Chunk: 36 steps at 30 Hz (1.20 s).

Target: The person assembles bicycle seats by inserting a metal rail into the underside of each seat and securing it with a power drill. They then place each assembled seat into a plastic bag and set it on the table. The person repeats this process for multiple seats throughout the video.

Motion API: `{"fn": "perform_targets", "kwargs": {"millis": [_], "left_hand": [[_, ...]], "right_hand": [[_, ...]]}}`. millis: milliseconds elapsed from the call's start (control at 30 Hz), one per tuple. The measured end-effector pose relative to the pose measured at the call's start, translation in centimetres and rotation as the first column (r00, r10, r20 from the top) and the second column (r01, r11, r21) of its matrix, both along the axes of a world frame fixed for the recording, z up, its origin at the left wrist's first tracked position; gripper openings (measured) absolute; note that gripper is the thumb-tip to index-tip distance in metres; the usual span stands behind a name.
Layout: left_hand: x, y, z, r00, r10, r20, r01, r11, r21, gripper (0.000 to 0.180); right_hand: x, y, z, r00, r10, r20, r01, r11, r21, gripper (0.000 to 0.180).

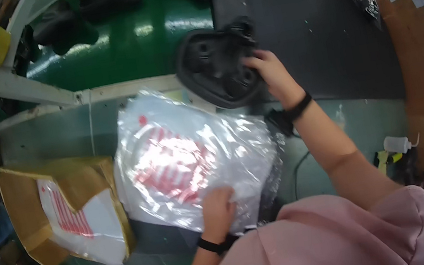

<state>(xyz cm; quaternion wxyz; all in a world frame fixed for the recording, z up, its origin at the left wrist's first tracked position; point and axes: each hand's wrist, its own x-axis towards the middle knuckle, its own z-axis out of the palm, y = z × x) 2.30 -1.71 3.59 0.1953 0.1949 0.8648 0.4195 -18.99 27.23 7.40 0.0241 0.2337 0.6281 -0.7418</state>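
Note:
My right hand (268, 71) grips the edge of a black saddle (215, 72), its hollow underside facing up. The saddle is above the far edge of a stack of clear plastic bags (171, 157) with red print. At the near edge of that stack, my left hand (218, 211) has its fingers curled on the top bag, pinching the film. A black band circles each wrist.
An open cardboard box (17, 218) holding more printed bags stands at the left. Beyond the bench, several black saddles (109, 0) lie on a green belt (124, 51). A black mat (318, 28) covers the right side. A white squeeze bottle (397, 144) is at far right.

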Motion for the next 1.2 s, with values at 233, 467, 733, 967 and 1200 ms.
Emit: {"fn": "perform_targets", "kwargs": {"millis": [233, 467, 733, 967, 1200], "left_hand": [[0.3, 1.0, 4.6, 0.964, -0.003, -0.266, -0.032, 0.991, -0.127, 0.053], [3.9, 6.4, 1.7, 0.924, 0.032, -0.381, -0.159, 0.938, -0.308, 0.048], [1.8, 2.8, 1.7, 0.973, 0.060, -0.225, -0.115, 0.963, -0.242, 0.013], [2.9, 1.4, 2.8, 0.984, 0.085, -0.155, -0.132, 0.936, -0.326, 0.012], [1.2, 2.2, 3.4, 0.820, 0.326, 0.469, -0.469, 0.854, 0.226, 0.011]], "right_hand": [[24.2, 2.6, -1.0, 0.844, -0.523, 0.116, 0.508, 0.850, 0.141, 0.043], [32.0, 6.2, 1.0, 0.943, -0.172, -0.283, 0.309, 0.768, 0.562, 0.045], [30.4, 15.1, -1.6, 0.941, 0.146, 0.305, -0.338, 0.412, 0.846, 0.074], [31.1, 8.8, -3.8, 0.928, 0.283, 0.240, -0.315, 0.944, 0.103, 0.063], [29.4, 2.0, 2.7, 0.978, 0.208, 0.022, -0.182, 0.898, -0.400, 0.045]]}}
